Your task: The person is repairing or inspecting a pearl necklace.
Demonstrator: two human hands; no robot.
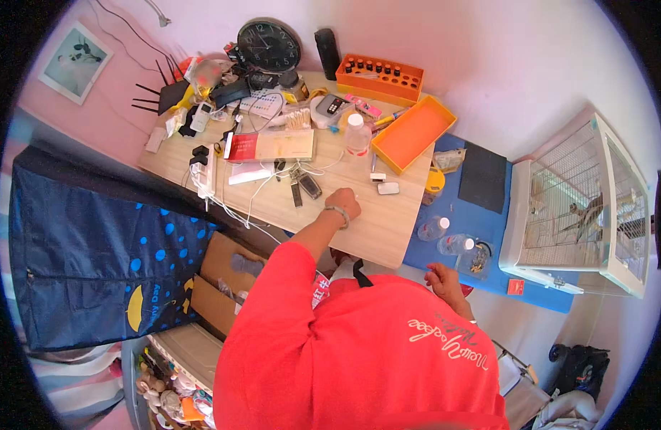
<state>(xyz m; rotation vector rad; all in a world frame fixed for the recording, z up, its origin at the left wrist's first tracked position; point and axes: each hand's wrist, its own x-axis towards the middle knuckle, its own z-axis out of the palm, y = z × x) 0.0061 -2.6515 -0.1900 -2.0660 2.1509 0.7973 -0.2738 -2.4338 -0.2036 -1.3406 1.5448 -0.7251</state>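
Observation:
My left hand (344, 205), with a bead bracelet at its wrist, is on the wooden table with its fingers curled under; whether they hold anything cannot be seen. A set of keys with a dark key fob (310, 186) lies to its left. Ahead of it stands a clear bottle with a white cap (357, 141); to the upper right lie a small white case (388, 188) and a smaller white piece (377, 177). My right hand (443, 280) hangs beyond the table's near right corner, fingers loosely bent, with no object visible in it.
An orange box (381, 80) and an orange tray (413, 134) stand at the back right. A red and cream box (271, 145) and white cables (249, 207) lie left. Bottles (433, 228) and a birdcage (572, 204) stand on the blue surface (483, 217) at right.

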